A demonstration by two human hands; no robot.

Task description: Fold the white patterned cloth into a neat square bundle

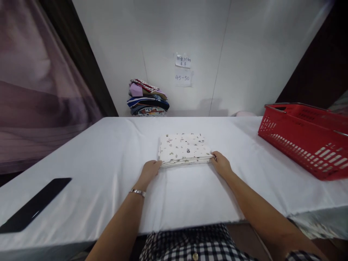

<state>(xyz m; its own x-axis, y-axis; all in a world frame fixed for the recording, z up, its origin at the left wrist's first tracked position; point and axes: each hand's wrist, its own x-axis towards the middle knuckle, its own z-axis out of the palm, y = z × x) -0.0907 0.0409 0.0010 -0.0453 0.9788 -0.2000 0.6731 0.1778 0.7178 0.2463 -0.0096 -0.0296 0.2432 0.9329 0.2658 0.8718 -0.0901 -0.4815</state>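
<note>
A folded white cloth [185, 148] with a small scattered print lies flat in the middle of the white-covered table [187, 195]. Its layers show along the near edge. My left hand [151, 170] pinches the near left corner between thumb and fingers. At the near right corner, my right hand [221, 163] grips the cloth's edge in the same way. The undersides of the fingers are partly hidden by the cloth.
A red plastic basket [301, 141] stands at the right. A black flat object [35, 204] lies at the left front. Folded fabrics [148, 99] are stacked beyond the far edge, near paper notes [183, 78] on the wall. A pinkish curtain [40, 90] hangs left.
</note>
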